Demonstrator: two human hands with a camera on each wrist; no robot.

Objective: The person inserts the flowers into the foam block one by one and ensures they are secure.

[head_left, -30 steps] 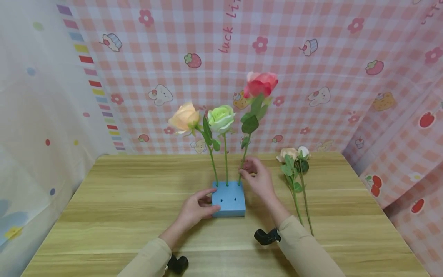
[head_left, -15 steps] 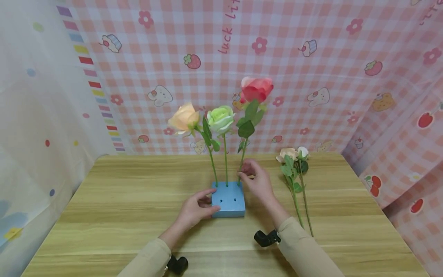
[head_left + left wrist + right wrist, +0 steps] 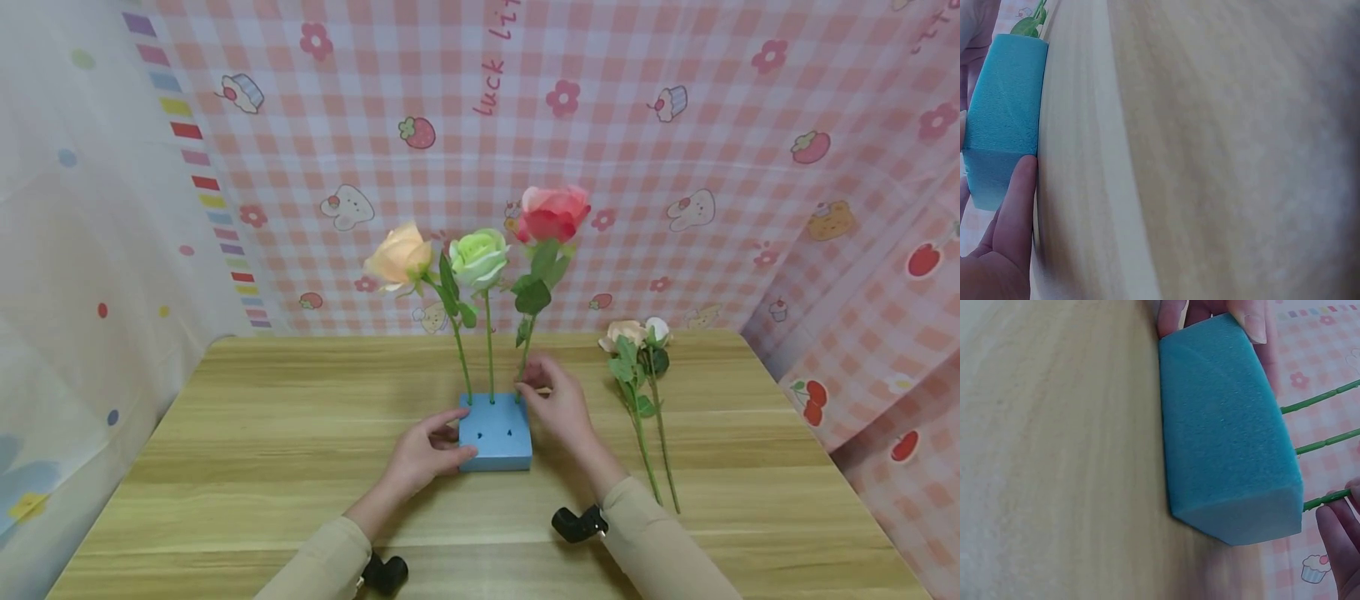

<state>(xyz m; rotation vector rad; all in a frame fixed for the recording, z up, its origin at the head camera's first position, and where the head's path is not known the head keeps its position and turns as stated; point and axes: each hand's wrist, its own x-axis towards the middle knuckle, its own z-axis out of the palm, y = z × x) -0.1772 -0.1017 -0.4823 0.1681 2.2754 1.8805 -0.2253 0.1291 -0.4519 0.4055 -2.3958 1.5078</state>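
A blue foam block sits on the table, two small holes showing in its top. My left hand holds the block's left side, thumb at the front and a finger on the top's back corner. Three artificial roses stand along the back row: a peach rose leaning left, a green rose upright, and a pink-red rose tilted right. With thumb and fingertips my right hand pinches the pink-red rose's stem low, just above the block. In the right wrist view its green stem meets the foam.
On the right of the wooden table lie two more roses, one pale peach and one white, their stems pointing toward me. A checkered cloth hangs right behind the table's back edge.
The pink-red rose has moved down, its bloom lower and slightly left, and my right hand has gone down with its stem. My left hand and the block have stayed put.
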